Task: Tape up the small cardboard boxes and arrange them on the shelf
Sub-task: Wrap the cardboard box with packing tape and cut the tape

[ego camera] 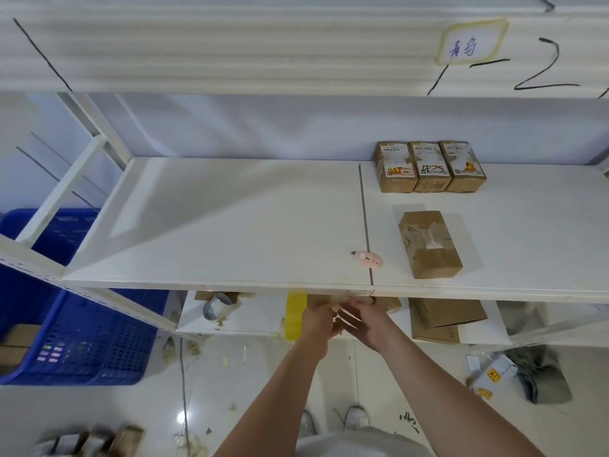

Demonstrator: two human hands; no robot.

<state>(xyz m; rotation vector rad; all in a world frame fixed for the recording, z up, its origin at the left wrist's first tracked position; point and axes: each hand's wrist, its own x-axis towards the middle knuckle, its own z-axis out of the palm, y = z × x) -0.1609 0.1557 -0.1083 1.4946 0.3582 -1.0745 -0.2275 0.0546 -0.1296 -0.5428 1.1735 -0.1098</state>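
both hands — left hand point(319, 319) and right hand point(364, 319) — meet at lower centre beside the yellow tape point(296, 313); their grip can't be told, perhaps pulling tape. the loose box point(428, 244), right of centre — light, stiff; grasp its sides.

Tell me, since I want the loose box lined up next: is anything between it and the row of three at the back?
Nothing visible. The loose box lies tilted on the shelf, with bare white board between it and the row of three boxes. The pink cutter lies to its left, off that path. Both hands are below the shelf edge.
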